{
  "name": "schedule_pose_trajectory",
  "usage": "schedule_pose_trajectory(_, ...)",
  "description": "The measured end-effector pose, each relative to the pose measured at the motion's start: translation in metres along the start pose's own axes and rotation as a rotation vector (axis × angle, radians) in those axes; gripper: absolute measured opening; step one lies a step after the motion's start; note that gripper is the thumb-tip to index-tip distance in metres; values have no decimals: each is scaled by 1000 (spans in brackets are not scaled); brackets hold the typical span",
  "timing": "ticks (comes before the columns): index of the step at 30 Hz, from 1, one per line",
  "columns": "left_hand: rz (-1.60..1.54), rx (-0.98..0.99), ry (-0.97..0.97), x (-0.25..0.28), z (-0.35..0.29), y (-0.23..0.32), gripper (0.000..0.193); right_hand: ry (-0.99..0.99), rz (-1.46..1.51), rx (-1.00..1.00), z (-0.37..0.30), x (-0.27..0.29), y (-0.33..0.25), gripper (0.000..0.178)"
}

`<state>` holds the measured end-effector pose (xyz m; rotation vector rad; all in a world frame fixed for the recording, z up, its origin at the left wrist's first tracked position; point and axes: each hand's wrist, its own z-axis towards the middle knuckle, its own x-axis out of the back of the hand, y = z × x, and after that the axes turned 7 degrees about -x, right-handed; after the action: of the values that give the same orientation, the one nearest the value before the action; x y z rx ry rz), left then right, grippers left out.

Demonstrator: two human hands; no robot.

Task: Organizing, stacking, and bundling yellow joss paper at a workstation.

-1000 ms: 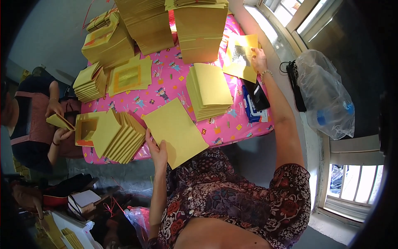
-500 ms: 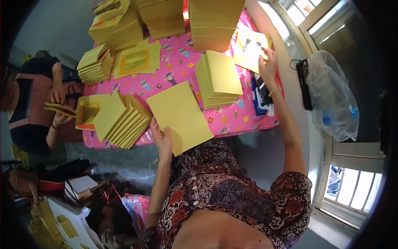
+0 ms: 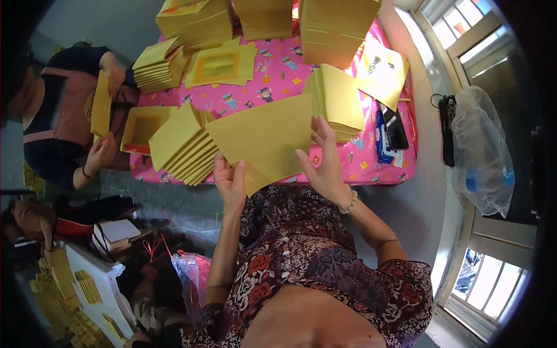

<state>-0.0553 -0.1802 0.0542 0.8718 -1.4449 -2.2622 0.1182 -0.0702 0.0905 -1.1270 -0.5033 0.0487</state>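
Note:
A yellow paper sheet (image 3: 267, 136) is held tilted over the near edge of the table, and its surface curves slightly. My left hand (image 3: 231, 182) pinches its lower left part, thumb on top. Beside the sheet's right edge is my right hand (image 3: 326, 168), fingers stretched and thumb apart; whether the fingertips touch the paper I cannot tell. Just beyond lies a stack of folded yellow sheets (image 3: 342, 101). Left of the sheet, another stack of folded yellow sheets (image 3: 180, 145) leans fanned out. Yellow sheets with dark printing (image 3: 380, 72) lie at the far right.
A pink patterned cloth (image 3: 232, 103) covers the table. Tall yellow paper piles (image 3: 336, 35) stand at the back. A dark phone (image 3: 394, 127) and a blue-and-white packet (image 3: 383, 142) lie at the right. A co-worker (image 3: 64, 110) at the left handles folded yellow paper. A clear plastic bag (image 3: 481, 151) hangs by the window.
My right hand has come back from the printed sheets at the far right to the held sheet's right edge. The sheet has turned and tilted. The whole view has shifted.

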Motion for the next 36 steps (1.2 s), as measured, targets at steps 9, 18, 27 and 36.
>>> schedule_pose_trajectory(9,243,-96,-146,32,-1,-38,34,-53,440,-155,-4,-32,18,24)
schedule_pose_trajectory(18,318,-168,-74,-2,0,-23,36,-85,353,-242,-11,-35,41,31)
schedule_pose_trajectory(27,316,-127,-70,5,3,-34,41,-116,318,-287,-6,-33,41,32)
schedule_pose_trajectory(36,196,-82,4,2,7,-32,37,-85,263,-171,-1,-34,28,32)
